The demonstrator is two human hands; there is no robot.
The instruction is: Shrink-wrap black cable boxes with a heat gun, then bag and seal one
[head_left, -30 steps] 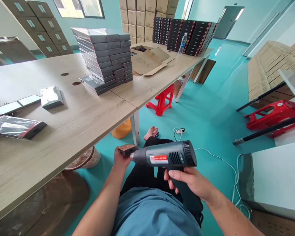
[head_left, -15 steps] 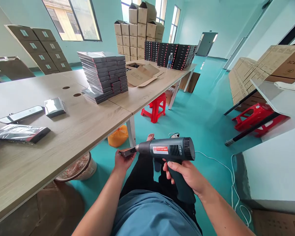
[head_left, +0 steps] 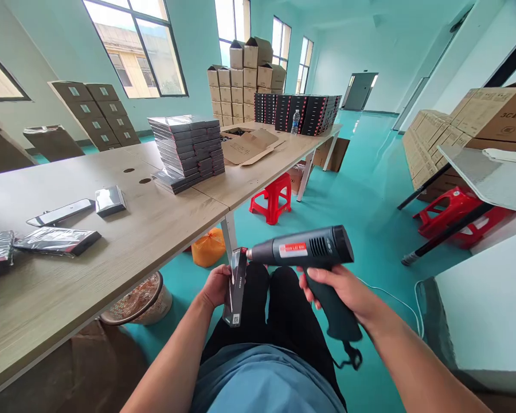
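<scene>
Above the knees (head_left: 257, 282), heat gun (head_left: 313, 246) points crosswise left.

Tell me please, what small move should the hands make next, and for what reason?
Perhaps the right hand should ease the heat gun back slightly: its nozzle looks very close to the upper end of the box, and the left hand holds that box close by. Whether the nozzle touches, I cannot tell.

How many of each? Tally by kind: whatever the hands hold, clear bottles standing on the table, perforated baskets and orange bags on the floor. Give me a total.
Heat gun: 1
Held box: 1
Clear bottle: 1
Perforated basket: 1
Orange bag: 1
Total: 5
</scene>
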